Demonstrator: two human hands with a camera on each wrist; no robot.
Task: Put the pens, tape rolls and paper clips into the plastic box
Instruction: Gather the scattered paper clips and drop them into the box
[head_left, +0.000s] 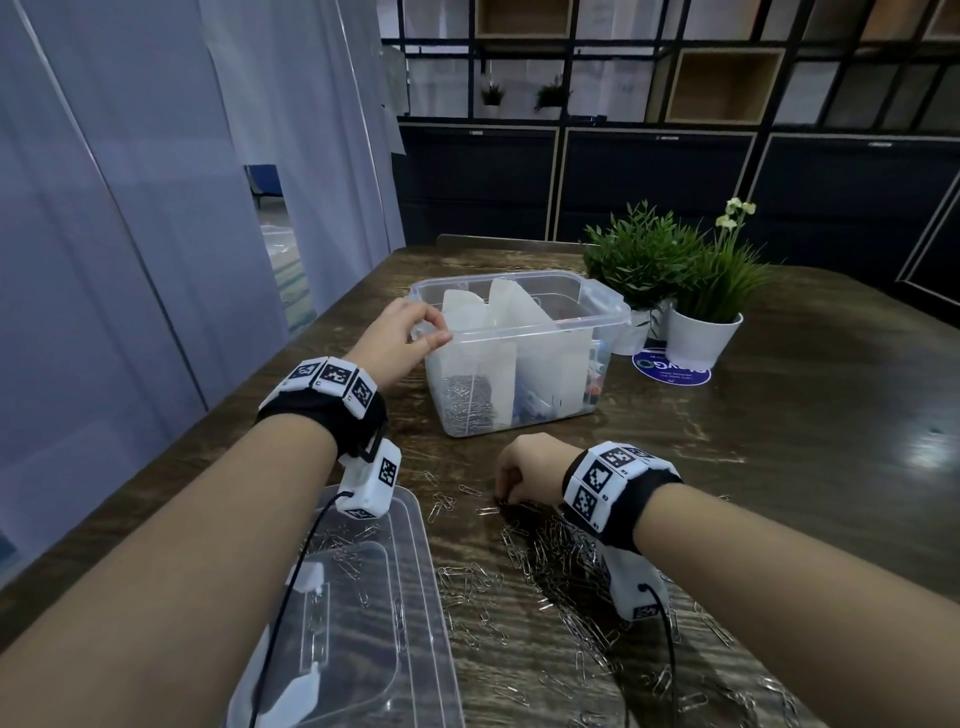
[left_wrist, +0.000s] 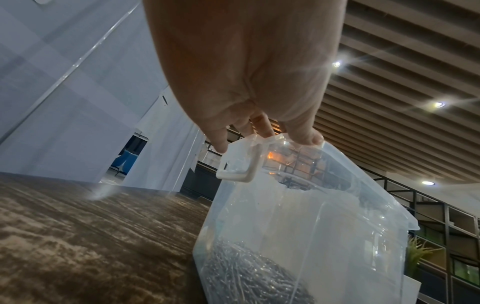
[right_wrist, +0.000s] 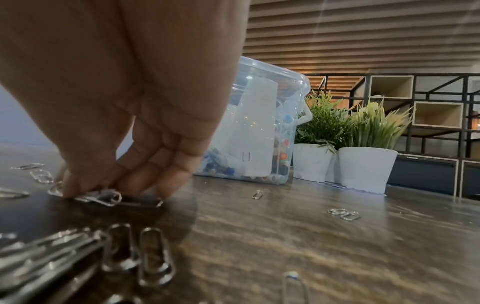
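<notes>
A: What is each hand doing right now?

B: The left hand (head_left: 402, 332) is gripping the near-left corner of the clear plastic box (head_left: 524, 332), fingers curled over the rim beside its latch (left_wrist: 237, 164). The right hand (head_left: 522, 475) is pressing down on the wooden table (head_left: 779, 441), thumb and fingertips (right_wrist: 145, 183) closing narrowly on a few paper clips (right_wrist: 103, 197).

A: And where are the rest of the clips sitting?

B: A heap is already lying in the box's left compartment (head_left: 465, 402); many more are scattering across the table (head_left: 550, 556) near the right wrist, some under or on the clear lid (head_left: 358, 597). Pens seem to be showing in the right compartments, though I am not making out any tape rolls.

A: What is likely to go wrong?

B: The clips are thin and flat on the wood, so the pinch is probably going to slip or pick up only one. Tangled ones may be dropping off on the way over the rim, and a wrist cable could be dragging others off the table.
</notes>
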